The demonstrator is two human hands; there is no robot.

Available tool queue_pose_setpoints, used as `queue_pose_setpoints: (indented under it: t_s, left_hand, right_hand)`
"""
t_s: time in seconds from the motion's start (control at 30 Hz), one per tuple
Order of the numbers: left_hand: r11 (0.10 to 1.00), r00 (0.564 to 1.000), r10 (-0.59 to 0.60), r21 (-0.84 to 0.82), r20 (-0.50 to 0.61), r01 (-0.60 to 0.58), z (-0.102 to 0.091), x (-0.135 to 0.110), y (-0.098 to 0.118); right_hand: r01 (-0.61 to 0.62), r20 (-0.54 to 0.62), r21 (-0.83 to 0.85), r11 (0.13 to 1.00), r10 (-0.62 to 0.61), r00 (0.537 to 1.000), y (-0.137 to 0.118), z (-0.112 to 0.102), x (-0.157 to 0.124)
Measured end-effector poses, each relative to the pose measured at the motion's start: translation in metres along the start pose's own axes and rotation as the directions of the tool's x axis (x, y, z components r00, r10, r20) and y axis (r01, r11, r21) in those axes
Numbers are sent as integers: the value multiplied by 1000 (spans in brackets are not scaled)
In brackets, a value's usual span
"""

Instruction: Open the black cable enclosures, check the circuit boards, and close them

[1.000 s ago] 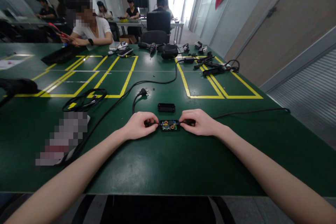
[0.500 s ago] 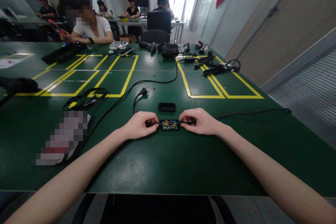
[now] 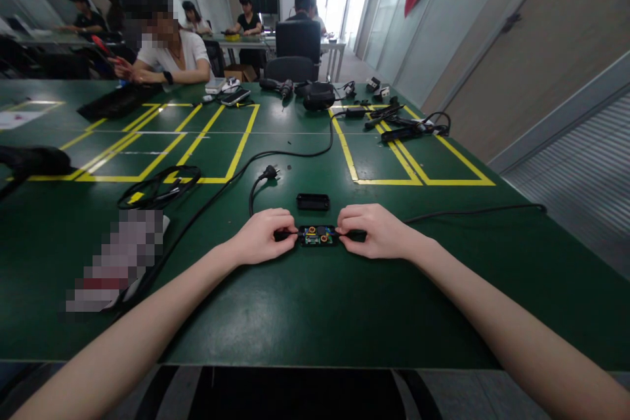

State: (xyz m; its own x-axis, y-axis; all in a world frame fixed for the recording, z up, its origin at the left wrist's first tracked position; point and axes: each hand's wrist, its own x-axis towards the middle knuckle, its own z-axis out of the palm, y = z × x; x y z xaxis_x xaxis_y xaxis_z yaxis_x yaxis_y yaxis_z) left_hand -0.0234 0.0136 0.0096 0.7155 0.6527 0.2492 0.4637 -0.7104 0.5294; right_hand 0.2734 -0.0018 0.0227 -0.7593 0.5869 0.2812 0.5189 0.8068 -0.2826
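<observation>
Item: open black casing, circuit board exposed, laid on the green surface, long axis set left to right. The left hand was closed in a pinch on the left cord at the casing's left end. The right hand was likewise pinched on the right cord at its right end, both hands equally near. A loose cover was laid just beyond the casing, apart.

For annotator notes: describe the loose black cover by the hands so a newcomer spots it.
On the green table, find the left hand and right hand at the near middle, each pinching a cable beside an open adapter case, circuit board showing. Just beyond it lies the black cover: a flat rectangle with no cable, unlike the plug to its left.
</observation>
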Motion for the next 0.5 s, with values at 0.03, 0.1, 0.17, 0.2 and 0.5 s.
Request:
queue_pose_setpoints:
  t_s: [0.03, 0.1, 0.17, 0.2, 0.5]
  left_hand:
    - [1000, 1000, 13, 23, -1, -13, 0, 0, 0]
    - [997, 999, 39, 71, -1, -39, 1, 1, 0]
    - [991, 998, 60, 123, -9, -58, 0, 1, 1]
    - [987, 998, 64, 147, -14, -62, 0, 2, 1]
    - [959, 994, -38, 274, -100, 64, 8, 1, -8]
  right_hand:
    - [1, -1, -4, 1000, -1, 1000, 0, 1, 0]
    - [7, -19, 3, 1000, -7, 1000, 1, 4, 1]
    - [4, -61, 7, 1000, -3, 998, 6, 8, 1]
    - [-8, -90, 0, 1000, 8, 996, 8, 9, 2]
    - [-194, -193, -52, 980, 181, 964, 23, 23, 4]
